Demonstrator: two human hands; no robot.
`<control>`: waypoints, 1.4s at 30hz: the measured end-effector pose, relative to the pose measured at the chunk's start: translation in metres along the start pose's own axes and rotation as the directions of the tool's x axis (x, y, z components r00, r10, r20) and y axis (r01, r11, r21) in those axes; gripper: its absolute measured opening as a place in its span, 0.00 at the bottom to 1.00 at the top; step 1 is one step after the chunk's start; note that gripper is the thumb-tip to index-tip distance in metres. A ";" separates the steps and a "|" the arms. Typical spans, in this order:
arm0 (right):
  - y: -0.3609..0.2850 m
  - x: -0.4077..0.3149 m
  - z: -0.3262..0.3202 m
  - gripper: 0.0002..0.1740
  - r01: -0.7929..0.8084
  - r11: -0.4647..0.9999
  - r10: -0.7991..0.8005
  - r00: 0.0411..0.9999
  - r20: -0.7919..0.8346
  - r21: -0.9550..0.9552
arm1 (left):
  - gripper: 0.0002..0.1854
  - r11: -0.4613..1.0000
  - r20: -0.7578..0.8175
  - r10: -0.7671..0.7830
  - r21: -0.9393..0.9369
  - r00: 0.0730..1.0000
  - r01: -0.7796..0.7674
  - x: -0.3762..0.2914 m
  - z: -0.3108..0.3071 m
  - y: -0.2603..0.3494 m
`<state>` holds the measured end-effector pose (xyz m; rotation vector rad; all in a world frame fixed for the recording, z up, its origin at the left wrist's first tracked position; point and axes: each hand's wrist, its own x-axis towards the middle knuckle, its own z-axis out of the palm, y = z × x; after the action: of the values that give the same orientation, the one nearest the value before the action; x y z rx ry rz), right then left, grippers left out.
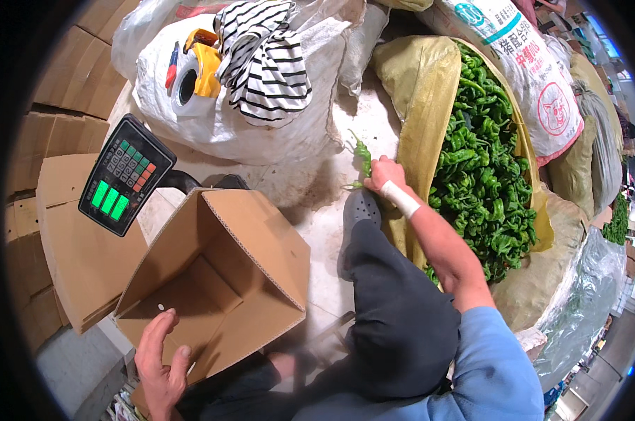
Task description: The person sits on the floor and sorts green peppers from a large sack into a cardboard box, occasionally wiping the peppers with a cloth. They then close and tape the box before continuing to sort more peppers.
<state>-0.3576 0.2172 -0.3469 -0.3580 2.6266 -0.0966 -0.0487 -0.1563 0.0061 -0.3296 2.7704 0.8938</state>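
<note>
My right hand (384,174), with a white wrap at the wrist, is closed on green peppers (362,150) low over the floor, beside a grey clog. Just right of it, a yellow woven sack (428,89) lies open, full of twisted green peppers (480,173). My left hand (162,358) is held with its fingers apart at the near left rim of an open cardboard box (264,226); whether it touches the rim is unclear. The visible inside of the box holds no peppers. Behind the box, a scale display (127,173) shows lit green digits.
A stuffed white sack (307,131) at the top carries a striped cloth (267,68), a yellow tape dispenser (207,68) and a red-and-blue cutter (172,66). Cardboard boxes (70,79) are stacked at left. More full sacks (538,73) and plastic-covered goods (580,310) line the right.
</note>
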 end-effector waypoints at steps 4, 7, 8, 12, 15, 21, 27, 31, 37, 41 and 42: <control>-0.006 0.011 0.042 0.23 -0.089 0.995 0.088 0.996 0.015 0.040 | 0.26 0.999 0.005 -0.038 -0.027 0.999 0.038 0.001 0.008 -0.002; 0.000 0.020 0.040 0.24 -0.104 0.985 0.088 0.989 0.116 0.140 | 0.27 0.999 0.026 -0.033 -0.006 0.999 0.033 0.003 0.009 -0.004; 0.004 0.022 0.035 0.24 -0.101 0.970 0.056 0.978 0.200 0.221 | 0.26 0.998 0.037 -0.055 -0.001 0.998 0.056 0.003 0.009 -0.004; 0.002 0.007 0.006 0.25 -0.078 0.944 0.035 0.990 0.137 0.320 | 0.25 0.997 0.055 -0.065 0.038 0.996 0.062 0.000 0.011 -0.006; -0.001 -0.013 -0.012 0.25 -0.100 0.941 0.109 0.994 -0.007 0.323 | 0.25 0.998 0.059 -0.029 0.057 0.998 0.025 0.006 0.010 -0.003; -0.033 -0.087 -0.152 0.22 0.311 0.798 -0.017 0.868 -0.497 0.517 | 0.24 1.000 0.036 0.017 -0.010 0.999 -0.016 0.008 0.006 0.007; -0.181 -0.196 -0.289 0.15 0.923 0.383 -0.697 0.318 -0.642 0.042 | 0.24 0.879 -0.464 -0.245 -0.476 0.852 -0.007 0.009 -0.012 -0.032; -0.268 -0.239 -0.268 0.19 0.985 0.144 -0.922 0.098 -0.375 -0.096 | 0.27 0.412 -0.473 -0.544 -0.870 0.694 -0.270 0.004 -0.065 -0.058; -0.306 -0.219 -0.190 0.26 0.984 0.152 -0.978 0.163 -0.129 0.089 | 0.21 0.498 -0.222 -0.455 -0.866 0.863 0.039 0.014 -0.050 -0.098; -0.266 -0.219 -0.249 0.22 0.931 0.255 -0.964 0.264 -0.001 0.261 | 0.15 0.745 -0.225 -0.277 -0.665 0.934 0.061 0.032 -0.020 -0.090; -0.246 -0.216 -0.255 0.23 0.906 0.301 -0.923 0.355 -0.146 0.296 | 0.15 0.746 -0.202 -0.211 -0.666 0.956 0.024 0.039 -0.013 -0.081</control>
<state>-0.2376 0.0395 0.0084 -1.6898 1.9017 -0.8886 -0.0655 -0.2333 -0.0384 -0.7799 2.4953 1.9076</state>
